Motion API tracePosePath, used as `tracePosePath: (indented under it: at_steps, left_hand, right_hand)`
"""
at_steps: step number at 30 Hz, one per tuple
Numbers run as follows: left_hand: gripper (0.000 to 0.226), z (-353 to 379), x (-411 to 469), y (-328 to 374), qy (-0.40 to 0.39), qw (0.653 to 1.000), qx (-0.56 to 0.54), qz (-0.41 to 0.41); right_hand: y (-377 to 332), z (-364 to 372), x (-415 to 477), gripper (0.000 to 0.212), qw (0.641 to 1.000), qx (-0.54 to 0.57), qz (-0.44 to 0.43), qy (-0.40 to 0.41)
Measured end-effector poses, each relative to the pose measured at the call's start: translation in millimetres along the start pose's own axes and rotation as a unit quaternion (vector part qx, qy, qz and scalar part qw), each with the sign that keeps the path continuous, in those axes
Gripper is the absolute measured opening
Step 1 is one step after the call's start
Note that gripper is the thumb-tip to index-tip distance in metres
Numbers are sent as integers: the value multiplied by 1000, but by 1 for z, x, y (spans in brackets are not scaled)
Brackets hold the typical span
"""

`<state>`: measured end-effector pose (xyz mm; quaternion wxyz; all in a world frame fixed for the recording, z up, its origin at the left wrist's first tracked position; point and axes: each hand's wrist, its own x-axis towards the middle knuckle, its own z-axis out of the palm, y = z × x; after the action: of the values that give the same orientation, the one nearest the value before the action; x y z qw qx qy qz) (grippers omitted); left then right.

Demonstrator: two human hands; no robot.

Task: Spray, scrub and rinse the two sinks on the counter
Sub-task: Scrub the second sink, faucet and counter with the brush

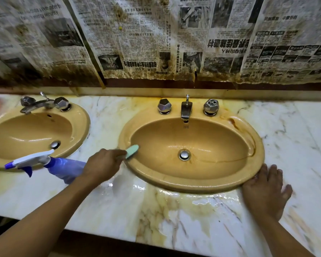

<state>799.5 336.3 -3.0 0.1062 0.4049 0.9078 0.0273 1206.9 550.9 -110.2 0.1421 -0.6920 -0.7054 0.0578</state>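
Head view, the only one. In my judgement the task is mid-scrub on the right sink (256,143), which sits in the middle of the table (202,229) towards the back edge.

The left hand (104,164) has its grip closed round a pale green scrubber (132,151), and the scrubber's head touches the sink's left inner rim. The right hand (265,191) lies flat on the table with fingers spread, its grip loose and holding nothing, and it touches the sink's front right rim.

The spray bottle (63,168) is set down between the two sinks, nozzle pointing at the table's left edge, so spraying looks done for now. The basin shines wet.

Still dirty:
- a brown stain on the right sink's back right rim
- a thin brown streak running across the basin towards the drain (184,155)

No water runs from the tap (186,108), so I judge the rinse is still to do.

The left sink (78,127), at the table's left edge, is glossy and looks cleaner. I cannot tell whether it has been scrubbed or rinsed.

Both sinks are yellow-tan ovals with chrome drains. The table around the right sink is wet and yellow-stained, worst at the front edge.
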Motion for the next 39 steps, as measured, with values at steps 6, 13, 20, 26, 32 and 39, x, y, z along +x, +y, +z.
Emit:
tracePosePath:
  at_steps: [6, 13, 20, 26, 32, 39]
  left_hand:
    - [32, -4, -21, 12, 25, 999, -44, -16]
    - [36, 32, -74, 42, 51, 997, -57, -29]
    - [35, 54, -111, 76, 44, 994, -97, 3]
    - [38, 67, -131, 101, 38, 985, -159, -47]
    - [35, 65, -134, 97, 75, 972, -176, -135]
    - [37, 65, -142, 129, 52, 982, -160, -82]
  right_hand:
    - [2, 1, 2, 69, 1000, 8, 2, -5]
    - [2, 2, 2, 71, 1000, 11, 8, -26]
    - [2, 2, 4, 70, 999, 10, 15, -31]
    - [3, 3, 5, 71, 999, 6, 17, -42]
    - [4, 1, 4, 74, 999, 20, 13, -35]
    - [5, 1, 4, 76, 999, 27, 7, -36]
